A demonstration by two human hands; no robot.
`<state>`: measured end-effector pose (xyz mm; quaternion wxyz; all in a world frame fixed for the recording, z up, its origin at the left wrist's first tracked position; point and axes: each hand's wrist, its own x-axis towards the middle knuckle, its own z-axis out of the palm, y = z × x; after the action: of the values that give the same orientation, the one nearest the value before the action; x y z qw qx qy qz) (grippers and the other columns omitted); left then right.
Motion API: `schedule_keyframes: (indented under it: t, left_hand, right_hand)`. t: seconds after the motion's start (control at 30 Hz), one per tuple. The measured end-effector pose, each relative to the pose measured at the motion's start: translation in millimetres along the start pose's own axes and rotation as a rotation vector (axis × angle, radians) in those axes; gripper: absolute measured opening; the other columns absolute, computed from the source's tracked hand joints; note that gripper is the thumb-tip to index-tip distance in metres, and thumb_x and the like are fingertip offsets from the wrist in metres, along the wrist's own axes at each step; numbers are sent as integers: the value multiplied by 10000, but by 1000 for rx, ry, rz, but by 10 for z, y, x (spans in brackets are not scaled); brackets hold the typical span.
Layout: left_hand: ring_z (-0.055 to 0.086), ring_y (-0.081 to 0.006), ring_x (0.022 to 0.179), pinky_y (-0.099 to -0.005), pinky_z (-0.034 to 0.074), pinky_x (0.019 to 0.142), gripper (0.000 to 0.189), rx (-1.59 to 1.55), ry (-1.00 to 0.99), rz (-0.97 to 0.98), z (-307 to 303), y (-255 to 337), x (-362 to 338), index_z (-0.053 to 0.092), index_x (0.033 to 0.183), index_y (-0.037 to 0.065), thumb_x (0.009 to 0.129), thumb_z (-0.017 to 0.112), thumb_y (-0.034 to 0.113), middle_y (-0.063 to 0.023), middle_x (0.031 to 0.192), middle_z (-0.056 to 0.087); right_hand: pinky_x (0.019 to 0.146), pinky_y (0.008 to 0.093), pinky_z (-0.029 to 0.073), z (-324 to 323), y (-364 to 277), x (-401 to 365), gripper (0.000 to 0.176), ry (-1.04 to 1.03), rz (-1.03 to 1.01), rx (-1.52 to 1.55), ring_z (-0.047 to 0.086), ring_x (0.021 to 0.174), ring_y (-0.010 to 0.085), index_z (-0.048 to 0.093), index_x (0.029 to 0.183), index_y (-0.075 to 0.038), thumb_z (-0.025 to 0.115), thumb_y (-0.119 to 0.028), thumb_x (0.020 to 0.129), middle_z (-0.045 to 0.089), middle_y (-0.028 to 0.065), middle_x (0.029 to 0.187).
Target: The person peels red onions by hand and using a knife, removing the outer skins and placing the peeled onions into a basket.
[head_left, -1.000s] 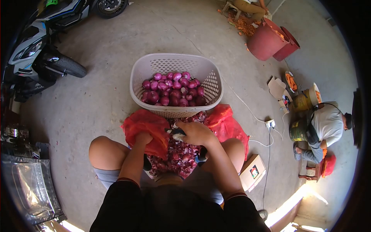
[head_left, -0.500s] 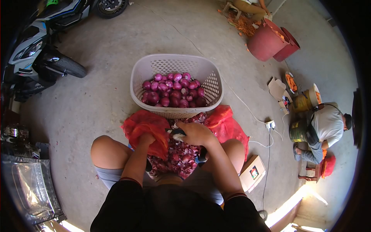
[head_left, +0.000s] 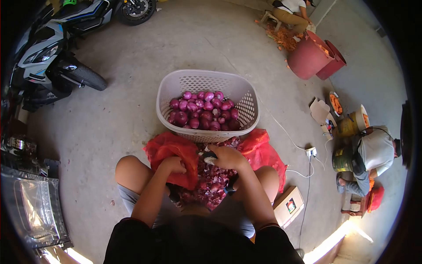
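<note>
My left hand (head_left: 172, 165) is at the opening of a red mesh bag (head_left: 178, 148), its fingers curled and partly hidden. Beside it, my right hand (head_left: 223, 157) is closed round a small tool with a dark and whitish part (head_left: 208, 157), too small to name. Onion skins and some onions (head_left: 214, 180) lie between my legs under both hands. A second red mesh bag (head_left: 263, 154) lies at the right. Just beyond the hands stands a plastic basket (head_left: 206, 75) with peeled purple onions (head_left: 200, 115) in it.
Motorcycle (head_left: 81, 72) at upper left. Two red bins (head_left: 307, 57) stand near a seated person (head_left: 290, 15) at upper right. Another person (head_left: 376, 149) sits at the right near buckets (head_left: 345, 126). A power strip (head_left: 311, 152) with cables and a flat box (head_left: 289, 207) lie on the right.
The whole view has shifted, so the basket and bags appear lower and slightly right. My left hand has come out from deeper in the red bag and shows more.
</note>
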<state>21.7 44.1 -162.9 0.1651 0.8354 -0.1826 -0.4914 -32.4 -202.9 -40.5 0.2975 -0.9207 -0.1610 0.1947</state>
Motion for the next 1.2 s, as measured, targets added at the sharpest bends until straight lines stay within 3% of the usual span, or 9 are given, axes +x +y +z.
schedule_keyframes:
  t: [0.23,0.37,0.47,0.6,0.7,0.8,0.83,0.97,1.2]
  left_hand:
    - [622,-217,896,-323,491,772,607,-21,102,247,-261,767,-891,507,1151,31,691,719,366,-110,1025,631]
    - [571,-126,870,-280,477,714,454,-765,-123,342,-323,1004,-921,415,1252,113,842,598,178,-38,1019,567]
    - [561,-116,888,-273,472,700,520,-1105,-190,368,-435,1018,-779,361,1304,143,838,592,163,-54,1096,528]
    - [543,-115,921,-280,475,750,587,-737,-51,459,-429,977,-575,305,1347,151,832,584,109,-54,1127,490]
    - [538,-116,920,-279,476,770,523,-846,64,618,-111,945,-367,362,1290,135,827,600,86,-46,1081,506]
    - [548,-130,922,-287,487,771,423,-1000,-65,572,-70,993,-266,432,1190,109,818,628,70,-45,1035,533]
    - [580,-168,913,-305,501,739,277,-1246,-102,514,-61,1026,-272,480,1099,112,858,604,167,-45,973,564]
    - [620,-255,912,-320,500,691,311,-1563,-150,476,-257,941,-108,500,1126,135,926,425,361,-71,1012,612]
    - [529,-237,1099,-383,432,912,401,-1726,-283,734,-438,1010,-214,425,1295,128,935,435,305,-68,1270,500]
  right_hand:
    - [764,484,459,-83,91,-70,419,60,48,-2,597,886,397,509,1157,-82,587,-313,816,622,235,928]
    - [759,459,469,-151,133,-94,475,141,-3,40,599,885,398,469,1223,-48,610,-214,800,619,248,939]
    - [759,464,470,-214,157,-51,466,200,25,23,601,880,402,476,1211,-36,607,-208,799,618,257,932]
    - [755,466,470,-290,123,-89,462,209,107,11,603,878,402,476,1209,-35,606,-218,805,620,262,915]
    - [746,479,472,-284,164,-163,463,231,108,37,603,859,412,475,1204,-33,602,-216,799,618,270,877]
    - [739,480,472,-392,119,-210,460,250,146,49,601,855,414,470,1204,-33,592,-193,791,615,273,876]
    - [740,481,471,-397,131,-236,459,247,164,55,601,856,414,468,1204,-32,588,-181,787,615,274,879]
    - [776,470,464,-354,199,-268,525,365,110,147,594,906,414,419,1262,-18,541,-104,759,606,285,932]
    - [748,467,462,-159,83,-302,636,471,26,167,596,873,422,341,1321,13,563,-90,734,611,267,918]
